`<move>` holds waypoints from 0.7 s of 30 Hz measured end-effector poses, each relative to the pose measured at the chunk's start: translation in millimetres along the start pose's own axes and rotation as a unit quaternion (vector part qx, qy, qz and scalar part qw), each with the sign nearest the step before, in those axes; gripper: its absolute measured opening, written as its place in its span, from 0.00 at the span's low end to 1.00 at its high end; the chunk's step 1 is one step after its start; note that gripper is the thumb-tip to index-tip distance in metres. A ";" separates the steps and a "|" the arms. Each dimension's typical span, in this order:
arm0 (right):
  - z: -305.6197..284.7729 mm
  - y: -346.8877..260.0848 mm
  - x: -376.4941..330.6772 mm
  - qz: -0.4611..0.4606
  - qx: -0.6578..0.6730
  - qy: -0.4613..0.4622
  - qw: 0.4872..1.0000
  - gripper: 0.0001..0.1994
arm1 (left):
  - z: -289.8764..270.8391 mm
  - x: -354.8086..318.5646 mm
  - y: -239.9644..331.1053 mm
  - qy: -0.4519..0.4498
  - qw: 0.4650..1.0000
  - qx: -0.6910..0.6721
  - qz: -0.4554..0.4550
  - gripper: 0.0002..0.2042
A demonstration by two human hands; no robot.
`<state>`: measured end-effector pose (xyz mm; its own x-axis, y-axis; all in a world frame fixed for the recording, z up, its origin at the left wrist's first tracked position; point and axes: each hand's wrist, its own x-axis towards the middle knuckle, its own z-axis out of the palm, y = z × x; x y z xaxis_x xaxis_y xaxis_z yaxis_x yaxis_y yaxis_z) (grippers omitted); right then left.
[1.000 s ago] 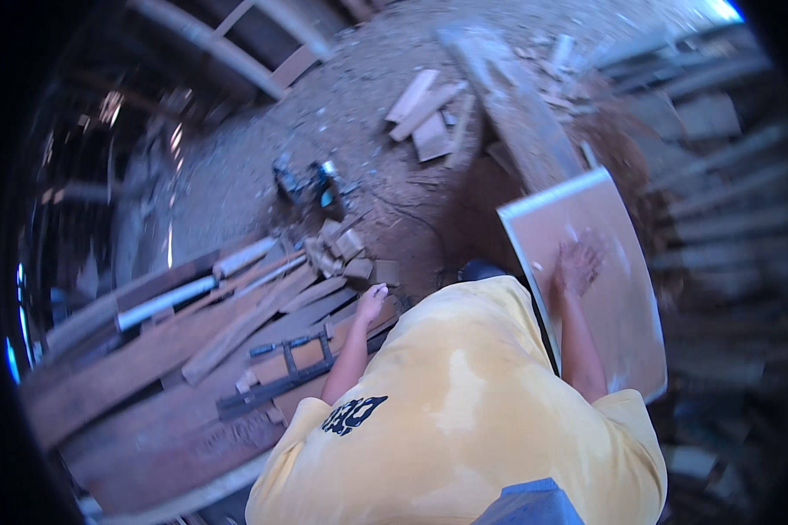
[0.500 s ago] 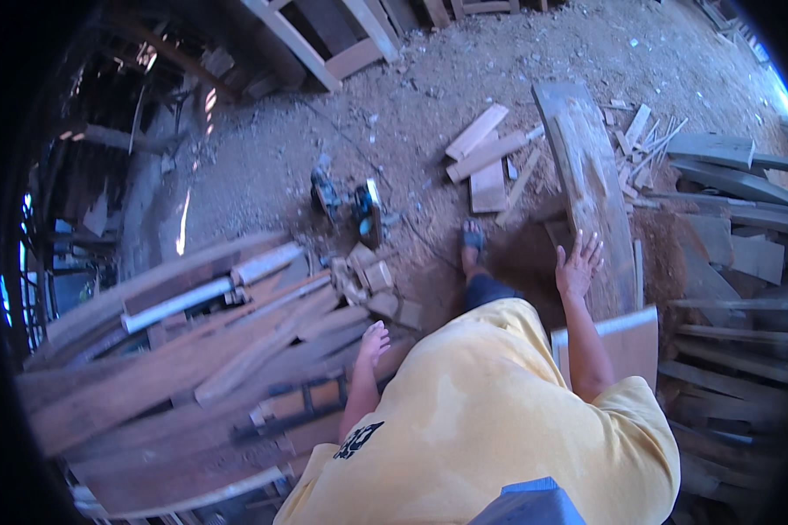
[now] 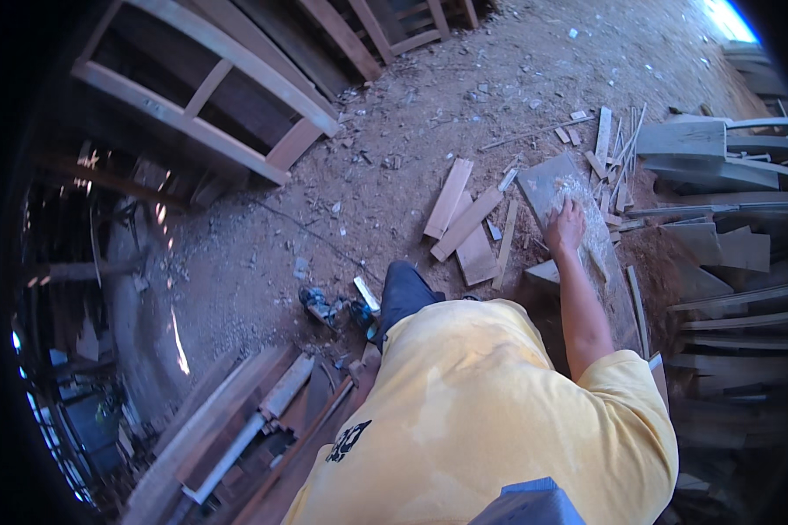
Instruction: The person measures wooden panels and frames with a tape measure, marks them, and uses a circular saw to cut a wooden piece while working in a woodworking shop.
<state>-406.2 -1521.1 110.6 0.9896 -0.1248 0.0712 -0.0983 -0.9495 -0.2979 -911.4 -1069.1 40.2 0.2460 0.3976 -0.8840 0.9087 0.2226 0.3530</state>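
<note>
My right hand (image 3: 566,226) rests on a wide, thick wooden plank (image 3: 547,179) at the right, its fingers a little bent and nothing visible held in them. Pale shavings or dust lie on the plank around the fingers. A thin wood strip (image 3: 599,265) lies on the plank beside my forearm. The left hand is out of sight. Two power tools (image 3: 320,306) with blue-green bodies sit on the ground past my knee, partly hidden by my leg.
Short board offcuts (image 3: 453,199) lie left of the plank, thin sticks (image 3: 620,157) beyond it. Curved wooden pieces (image 3: 709,171) are stacked at the right. Long timbers (image 3: 210,411) pile up at lower left. Wooden frames (image 3: 210,87) stand at the far left. A dark cord (image 3: 306,229) crosses the ground.
My right hand has moved farther along the plank and come down on it. My left hand has left the view. My body and view have shifted forward, with my knee now over the ground.
</note>
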 end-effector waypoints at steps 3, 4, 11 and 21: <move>21.0 3.5 47.2 0.018 -0.051 0.018 0.998 0.23 | -18.3 27.8 62.3 -0.051 0.994 0.092 -0.010 0.21; 31.6 11.9 63.0 0.017 -0.077 0.038 0.996 0.22 | -24.8 41.3 88.5 -0.066 0.991 0.114 -0.009 0.21; 60.8 -14.5 92.6 0.150 -0.236 0.018 0.960 0.10 | -135.6 176.6 307.8 -0.085 0.963 0.253 0.041 0.20; 44.7 -69.7 153.0 0.463 -0.115 0.028 0.878 0.10 | -138.1 344.9 990.2 0.062 0.925 0.106 0.360 0.16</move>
<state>-243.3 -1461.2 99.7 0.4681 -0.8822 -0.0513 -0.8833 -0.4657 -0.0534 26.7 -588.7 127.2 0.7843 0.4768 -0.3969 0.5739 -0.3143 0.7562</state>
